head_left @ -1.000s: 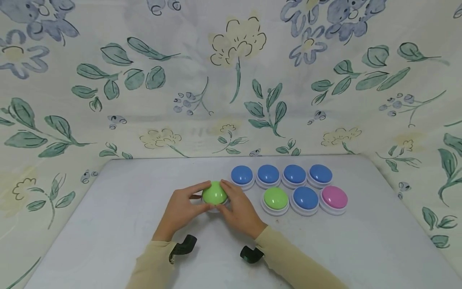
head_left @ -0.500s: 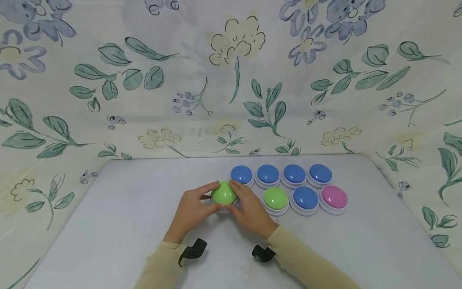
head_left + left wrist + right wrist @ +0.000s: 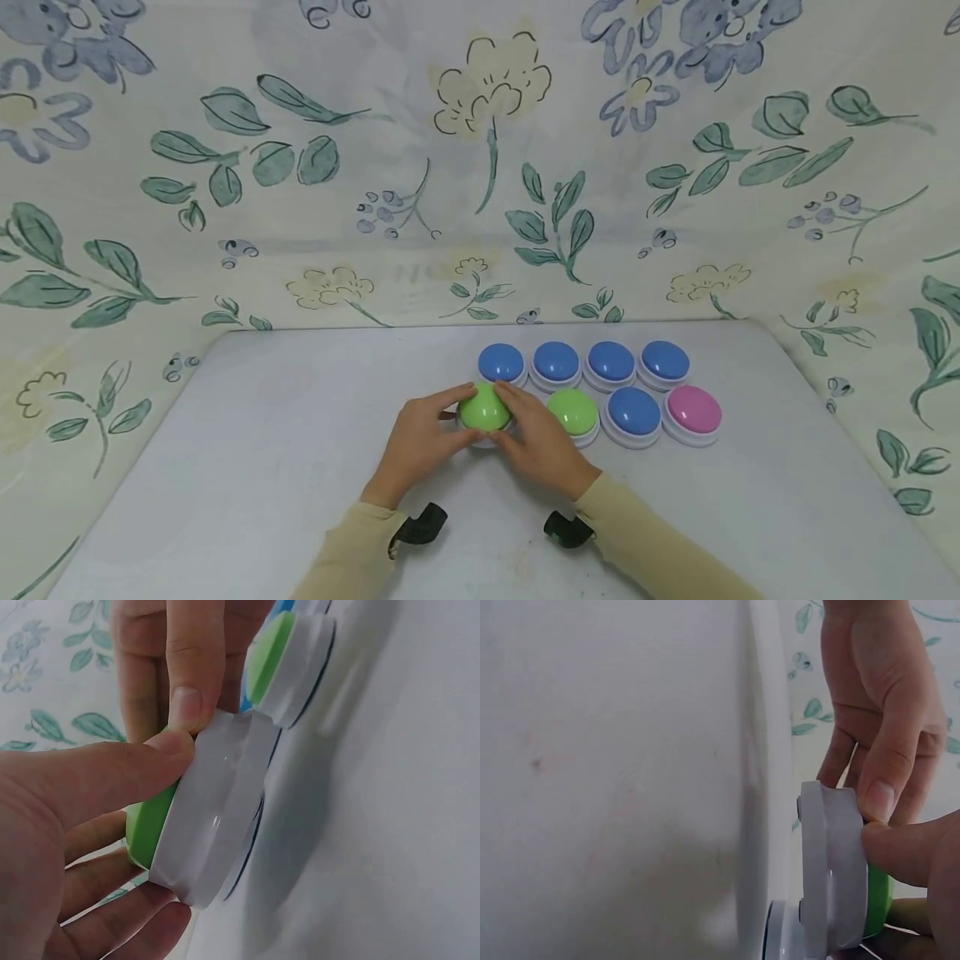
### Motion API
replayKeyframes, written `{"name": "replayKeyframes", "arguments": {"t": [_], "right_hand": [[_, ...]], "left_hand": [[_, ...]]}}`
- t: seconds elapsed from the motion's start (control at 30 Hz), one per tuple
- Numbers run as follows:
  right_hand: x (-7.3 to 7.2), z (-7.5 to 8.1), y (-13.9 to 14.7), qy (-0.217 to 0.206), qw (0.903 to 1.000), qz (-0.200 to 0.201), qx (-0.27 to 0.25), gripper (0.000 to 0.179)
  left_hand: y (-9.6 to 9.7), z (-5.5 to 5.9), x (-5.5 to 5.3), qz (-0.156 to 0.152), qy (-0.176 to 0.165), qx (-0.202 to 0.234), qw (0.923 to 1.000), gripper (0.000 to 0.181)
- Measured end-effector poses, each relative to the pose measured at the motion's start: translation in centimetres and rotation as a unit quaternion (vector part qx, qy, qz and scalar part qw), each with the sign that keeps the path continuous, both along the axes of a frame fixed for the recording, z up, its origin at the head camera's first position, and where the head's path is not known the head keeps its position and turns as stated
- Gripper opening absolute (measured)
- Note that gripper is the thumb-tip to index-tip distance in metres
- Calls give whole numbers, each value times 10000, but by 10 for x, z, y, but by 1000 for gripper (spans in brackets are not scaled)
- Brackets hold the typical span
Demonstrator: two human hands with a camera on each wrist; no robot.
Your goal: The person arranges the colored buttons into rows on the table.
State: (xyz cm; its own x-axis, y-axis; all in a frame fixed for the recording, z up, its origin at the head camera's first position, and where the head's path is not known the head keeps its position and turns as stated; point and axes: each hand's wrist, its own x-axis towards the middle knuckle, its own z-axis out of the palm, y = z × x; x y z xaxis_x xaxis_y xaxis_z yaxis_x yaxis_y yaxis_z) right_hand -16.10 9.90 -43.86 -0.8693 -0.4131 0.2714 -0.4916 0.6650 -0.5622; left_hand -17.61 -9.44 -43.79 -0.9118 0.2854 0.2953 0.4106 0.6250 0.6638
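Note:
Both hands hold one green-domed push button (image 3: 483,408) with a round white base, at the left end of the front row of buttons. My left hand (image 3: 420,442) grips its left side, thumb at the near edge and fingers round the far side. My right hand (image 3: 543,442) grips the right side the same way; the thumbs meet at the rim in the left wrist view. The base (image 3: 836,862) shows small feet underneath, with a gap to the tabletop. Close to my right hand sits a second green button (image 3: 573,412), partly behind its fingers.
Four-sided white table (image 3: 247,450) with a floral cloth (image 3: 405,167) behind it. A back row of several blue buttons (image 3: 557,362) stands close behind the hands. Right of the second green button are another blue button (image 3: 634,411) and a pink button (image 3: 694,408).
Both hands have carried the green button rightward and slightly nearer the front, bringing it next to the second green button. The other buttons stay where they were.

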Motion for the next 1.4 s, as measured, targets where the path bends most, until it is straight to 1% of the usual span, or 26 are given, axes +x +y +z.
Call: {"name": "replayKeyframes", "arguments": {"t": [0.2, 0.3, 0.53, 0.67, 1.0, 1.17, 1.4], "right_hand": [[1, -1, 8, 5, 9999, -9, 150, 63], [1, -1, 10, -59, 9998, -19, 167, 62], [0, -1, 12, -85, 9994, -27, 330, 61], [0, -1, 13, -56, 9993, -38, 361, 60], [0, -2, 10, -203, 9989, -155, 397, 60], [3, -2, 11, -282, 9987, -160, 391, 60], [5, -1, 11, -302, 9984, -161, 449, 59]], "left_hand": [[10, -4, 0, 5, 94, -42, 9999, 56], [14, -6, 0, 4, 115, -42, 9999, 56], [21, -6, 0, -14, 18, -56, 10000, 56], [24, -8, -2, -48, 71, -51, 10000, 55], [24, -12, -4, -95, 117, -85, 9999, 57], [24, -14, -3, -145, 140, -122, 9997, 58], [25, -15, -3, -211, 153, -62, 9996, 58]]}}
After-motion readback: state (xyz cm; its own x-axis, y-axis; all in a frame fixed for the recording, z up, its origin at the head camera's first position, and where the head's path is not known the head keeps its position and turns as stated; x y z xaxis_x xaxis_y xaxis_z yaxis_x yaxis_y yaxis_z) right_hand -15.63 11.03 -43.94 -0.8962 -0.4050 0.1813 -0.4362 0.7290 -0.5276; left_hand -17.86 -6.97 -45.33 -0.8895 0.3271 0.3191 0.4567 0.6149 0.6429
